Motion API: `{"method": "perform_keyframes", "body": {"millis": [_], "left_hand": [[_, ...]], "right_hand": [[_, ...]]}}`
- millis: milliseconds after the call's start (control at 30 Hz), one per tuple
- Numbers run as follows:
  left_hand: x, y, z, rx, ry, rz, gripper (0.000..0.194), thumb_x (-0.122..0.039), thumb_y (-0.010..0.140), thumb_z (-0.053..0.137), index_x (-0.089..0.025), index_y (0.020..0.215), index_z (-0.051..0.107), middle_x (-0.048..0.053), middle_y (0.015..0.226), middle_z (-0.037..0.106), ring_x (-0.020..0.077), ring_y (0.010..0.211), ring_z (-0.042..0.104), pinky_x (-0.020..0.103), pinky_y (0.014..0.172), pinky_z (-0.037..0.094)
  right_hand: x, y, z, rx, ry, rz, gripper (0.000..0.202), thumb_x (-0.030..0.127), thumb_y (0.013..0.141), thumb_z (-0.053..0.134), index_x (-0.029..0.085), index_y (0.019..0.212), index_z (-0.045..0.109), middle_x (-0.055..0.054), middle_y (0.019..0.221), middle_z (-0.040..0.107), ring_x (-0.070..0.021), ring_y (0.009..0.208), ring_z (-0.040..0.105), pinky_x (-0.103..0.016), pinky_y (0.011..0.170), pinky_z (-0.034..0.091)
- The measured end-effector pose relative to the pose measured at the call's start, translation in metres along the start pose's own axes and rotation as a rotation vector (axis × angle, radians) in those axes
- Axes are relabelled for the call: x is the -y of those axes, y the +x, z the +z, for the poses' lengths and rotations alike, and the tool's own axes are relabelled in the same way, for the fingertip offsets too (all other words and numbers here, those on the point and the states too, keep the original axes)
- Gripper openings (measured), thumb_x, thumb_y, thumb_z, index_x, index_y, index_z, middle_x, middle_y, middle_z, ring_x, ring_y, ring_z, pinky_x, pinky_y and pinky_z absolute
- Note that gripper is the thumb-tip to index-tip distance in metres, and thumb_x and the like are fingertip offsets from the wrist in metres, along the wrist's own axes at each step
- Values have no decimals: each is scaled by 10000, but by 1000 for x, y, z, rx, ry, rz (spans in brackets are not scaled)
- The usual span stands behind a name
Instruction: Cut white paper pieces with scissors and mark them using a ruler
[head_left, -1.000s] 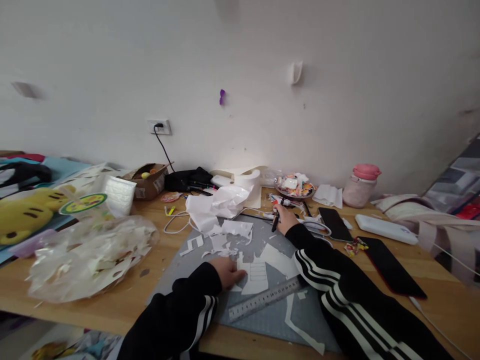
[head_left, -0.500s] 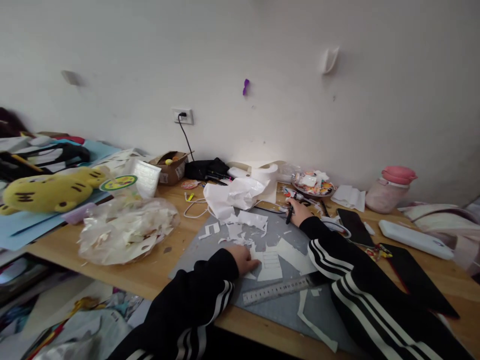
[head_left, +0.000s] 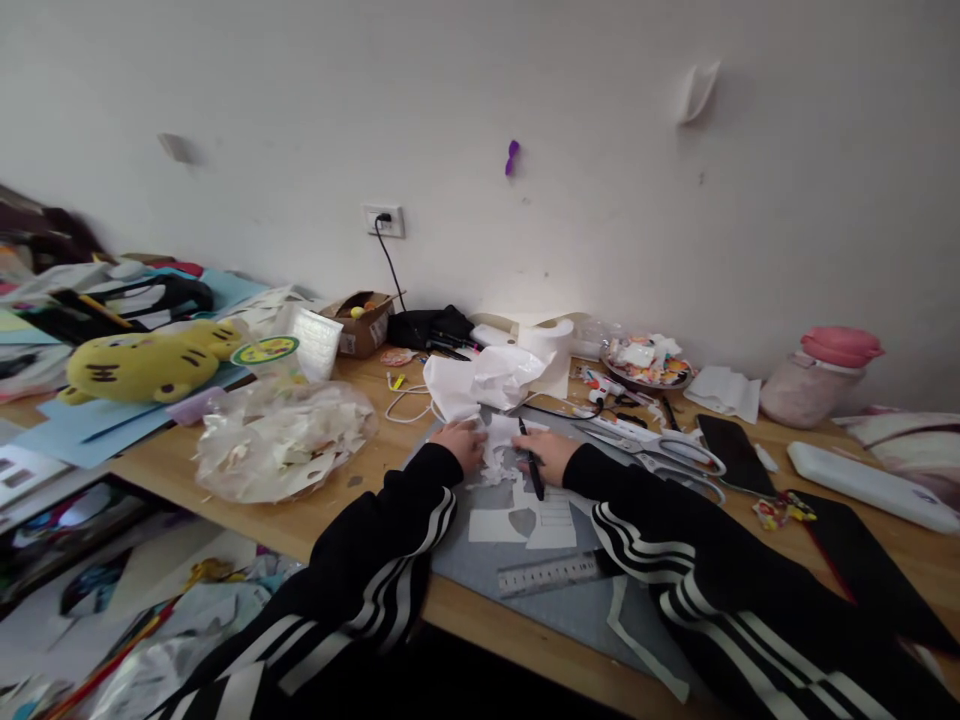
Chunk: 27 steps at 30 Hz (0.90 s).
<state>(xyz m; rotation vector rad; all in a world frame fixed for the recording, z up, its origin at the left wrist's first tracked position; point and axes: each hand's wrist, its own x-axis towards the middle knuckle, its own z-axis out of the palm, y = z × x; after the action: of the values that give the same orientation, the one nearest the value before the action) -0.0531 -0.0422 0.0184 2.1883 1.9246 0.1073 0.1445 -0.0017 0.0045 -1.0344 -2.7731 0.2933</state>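
My left hand (head_left: 462, 446) lies at the left edge of the torn paper scraps (head_left: 498, 462), fingers extended and touching them. Across from it, my right hand (head_left: 551, 456) holds a black pen (head_left: 532, 462), with the fingertips against the scraps' right side. Both hands are over the grey cutting mat (head_left: 480, 567). Nearer to me on the mat are a white paper piece (head_left: 491, 526) and another paper piece with ruled lines (head_left: 555, 520). A clear ruler (head_left: 549, 575) lies below these, and a thin paper strip (head_left: 637, 645) runs toward the mat's front edge.
Scissors (head_left: 652, 458) lie right of my right hand. Farther right are a phone (head_left: 731, 455) and a jar with a pink lid (head_left: 814, 385). White crumpled paper (head_left: 487, 380) sits behind the scraps. A plastic bag of scraps (head_left: 281, 445) and a yellow plush toy (head_left: 146, 365) are left.
My left hand has moved forward to the scraps. My right hand has come left and nearer with the pen, uncovering the scissors. A white piece now lies beside the ruled one.
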Motion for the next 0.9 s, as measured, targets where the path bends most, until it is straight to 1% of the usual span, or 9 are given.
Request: {"method": "perform_keyframes", "body": {"millis": [167, 333, 433, 567, 667, 700, 767, 833, 900], "left_hand": [[30, 14, -12, -112, 39, -57, 308, -196, 822, 447, -125, 1065, 624, 160, 1235, 562, 316, 1181, 491, 465, 984, 420], [51, 14, -31, -263, 41, -67, 375, -160, 835, 398, -74, 1164, 558, 183, 1259, 535, 270, 1224, 468, 381, 1082, 360], [70, 20, -49, -455, -26, -80, 449, -143, 815, 404, -74, 1249, 497, 172, 1340, 473, 261, 1281, 411, 375, 1118, 333], [91, 36, -82, -648, -95, -190, 546, -137, 790, 438, -87, 1332, 395, 155, 1390, 414, 285, 1320, 352, 420, 1110, 341], [74, 39, -102, -593, -36, -282, 629, -245, 791, 515, -134, 1380, 323, 205, 1390, 373, 393, 1168, 488, 567, 934, 442], [62, 38, -104, -541, 19, -224, 558, -232, 813, 480, -128, 1351, 370, 222, 1391, 359, 396, 1115, 526, 580, 882, 460], [31, 38, -103, -471, 78, 29, 383, -192, 850, 413, -204, 1216, 529, 118, 1414, 372, 296, 1147, 524, 468, 952, 451], [4, 43, -95, -333, 136, 261, 230, -232, 816, 514, -271, 998, 650, 8, 1356, 463, 240, 1214, 473, 399, 1049, 371], [-10, 54, -85, -148, 255, 356, 220, -333, 730, 648, -263, 937, 669, 32, 1372, 444, 315, 1258, 416, 485, 1053, 337]], "right_hand": [[-12, -18, -7, 23, -7, 10, 219, 250, 771, 573, 186, 978, 595, -79, 862, 639, -192, 762, 590, -297, 699, 464], [-27, -57, -30, 33, -46, 2, 313, 277, 799, 521, 148, 1076, 589, -147, 1012, 633, -235, 916, 610, -354, 826, 481], [-28, -81, -48, -19, -65, 47, 363, 342, 835, 464, 177, 1141, 568, -145, 1183, 598, -244, 1068, 582, -360, 929, 453], [-25, -103, -68, 112, -95, 161, 393, 400, 826, 465, 200, 1151, 559, -126, 1133, 643, -251, 1010, 619, -363, 874, 486], [-20, -108, -73, 125, -107, 202, 412, 414, 834, 444, 194, 1164, 555, -133, 1106, 655, -254, 992, 625, -370, 861, 486], [-19, -108, -72, 121, -112, 206, 412, 412, 839, 436, 191, 1166, 556, -136, 1095, 658, -251, 986, 626, -364, 859, 484], [-16, -105, -69, 128, -127, 206, 397, 401, 842, 435, 196, 1157, 565, -131, 1071, 664, -243, 974, 627, -350, 851, 480], [-14, -101, -65, 167, -151, 200, 375, 391, 831, 458, 212, 1139, 575, -117, 1063, 666, -241, 968, 627, -346, 840, 477], [-13, -96, -61, 226, -167, 193, 370, 389, 814, 485, 223, 1132, 580, -111, 1052, 667, -247, 948, 630, -354, 818, 478]]}}
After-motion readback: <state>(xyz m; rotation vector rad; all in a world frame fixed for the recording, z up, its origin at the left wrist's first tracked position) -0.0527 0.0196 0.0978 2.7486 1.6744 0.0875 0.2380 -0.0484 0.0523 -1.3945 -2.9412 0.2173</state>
